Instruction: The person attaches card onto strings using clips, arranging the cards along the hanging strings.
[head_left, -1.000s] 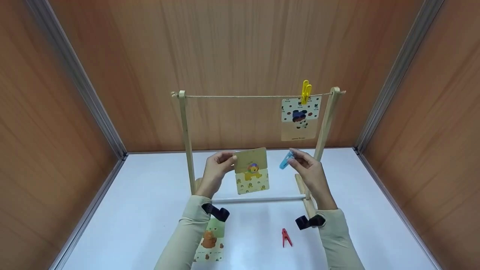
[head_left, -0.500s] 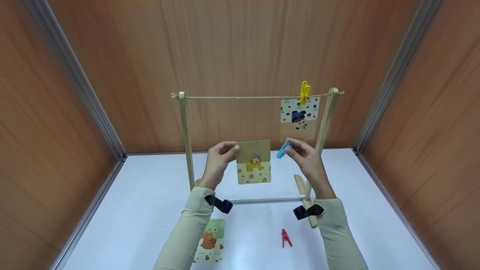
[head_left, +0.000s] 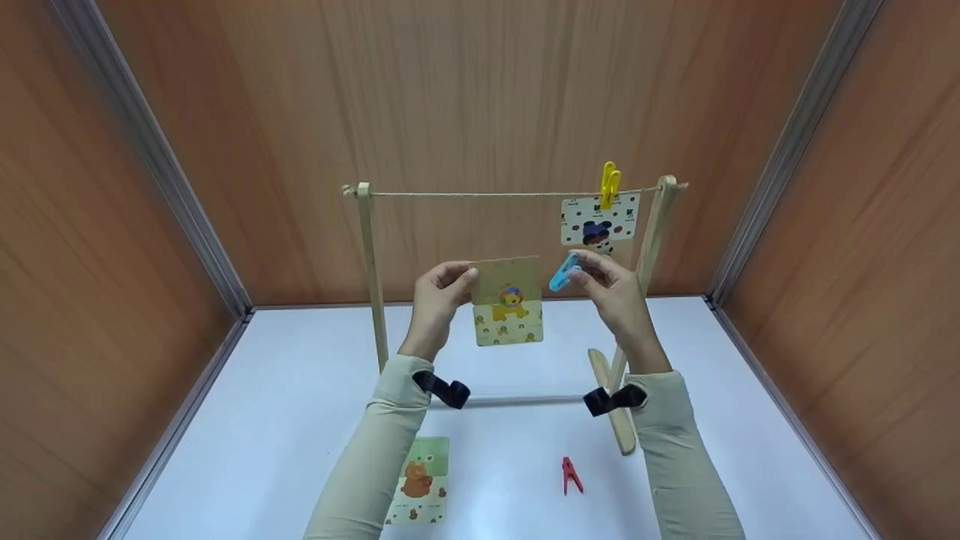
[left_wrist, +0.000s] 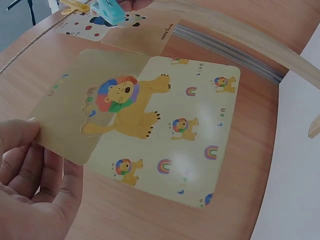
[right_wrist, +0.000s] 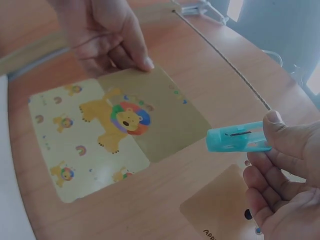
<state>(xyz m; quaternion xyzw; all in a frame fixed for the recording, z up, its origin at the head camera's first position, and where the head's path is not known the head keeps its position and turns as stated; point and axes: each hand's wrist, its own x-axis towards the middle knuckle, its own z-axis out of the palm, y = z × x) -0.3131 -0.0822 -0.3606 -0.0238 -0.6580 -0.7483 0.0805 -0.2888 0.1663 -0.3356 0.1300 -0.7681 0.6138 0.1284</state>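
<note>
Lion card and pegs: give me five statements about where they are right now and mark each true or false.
1. The left hand pinches the lion card by its upper corner. True.
2. The right hand holds a red peg. False: it holds the blue peg; the red peg lies on the table.
3. A yellow peg pins a card to the string. True.
4. The lion card already hangs from the string. False: it is held below the string.
5. A bear card lies on the table by the left sleeve. True.
</note>
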